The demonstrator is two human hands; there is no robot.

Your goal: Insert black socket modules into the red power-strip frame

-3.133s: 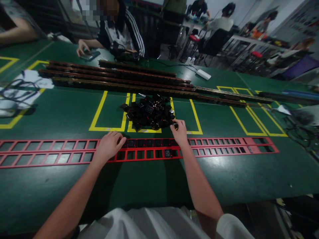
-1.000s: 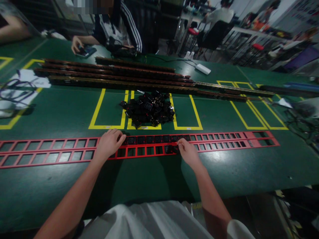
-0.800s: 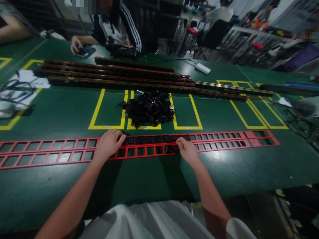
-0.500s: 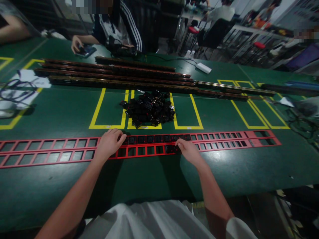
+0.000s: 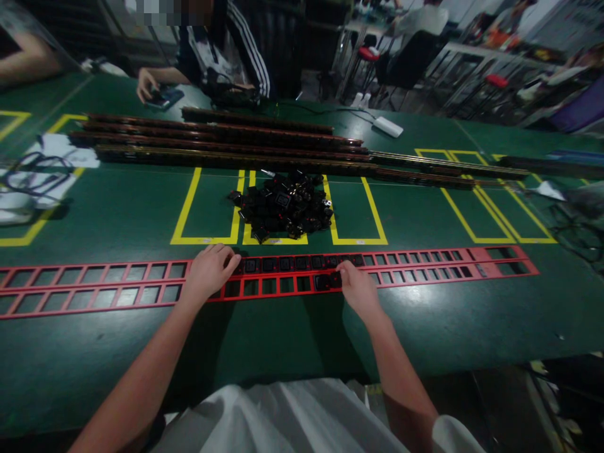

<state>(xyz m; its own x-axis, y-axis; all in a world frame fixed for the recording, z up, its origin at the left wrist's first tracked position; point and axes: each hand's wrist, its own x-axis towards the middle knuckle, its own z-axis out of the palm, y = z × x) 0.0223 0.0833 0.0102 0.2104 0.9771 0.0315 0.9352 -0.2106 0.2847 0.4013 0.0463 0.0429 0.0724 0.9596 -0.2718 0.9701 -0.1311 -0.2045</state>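
Observation:
A long red frame with two rows of rectangular openings lies across the green table. Several black square pieces fill openings in the middle of its upper row. My left hand rests over the frame with bent fingers, thumb and fingertips closed at the left end of those pieces; whatever is under them is hidden. In the lower row sits a black square piece. Just right of it, my right hand has thumb and forefinger together at another dark piece, largely covered by the fingers.
Beyond the frame lies a heap of black pieces. Long dark strips stretch across the table behind it. Cables lie at left, a white box at the back. Opposite, a person's hand touches a phone.
My right hand has shifted very slightly at the lower row, its fingertips a little higher. My left hand stays in place on the frame. The view has moved slightly.

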